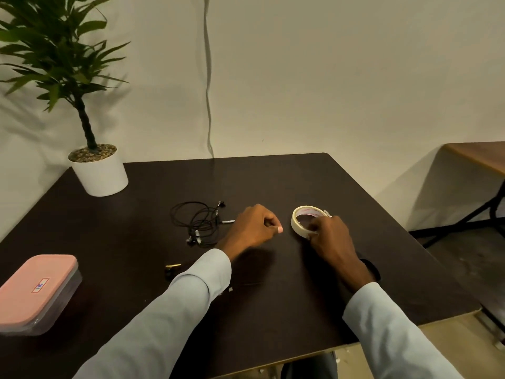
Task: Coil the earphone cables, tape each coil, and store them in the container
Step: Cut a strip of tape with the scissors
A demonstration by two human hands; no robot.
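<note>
A black earphone cable lies loosely bundled on the dark table, its plug pointing right. My left hand hovers just right of it with fingers curled, and a small pale piece of tape sits at its fingertip. My right hand grips the near side of a cream roll of tape lying flat on the table. A clear container with a pink lid, closed, sits at the table's left front. A second cable's gold plug shows beside my left sleeve; the rest is hidden.
A potted plant in a white pot stands at the table's back left corner. A grey cord hangs down the wall behind. Another table with black legs stands to the right.
</note>
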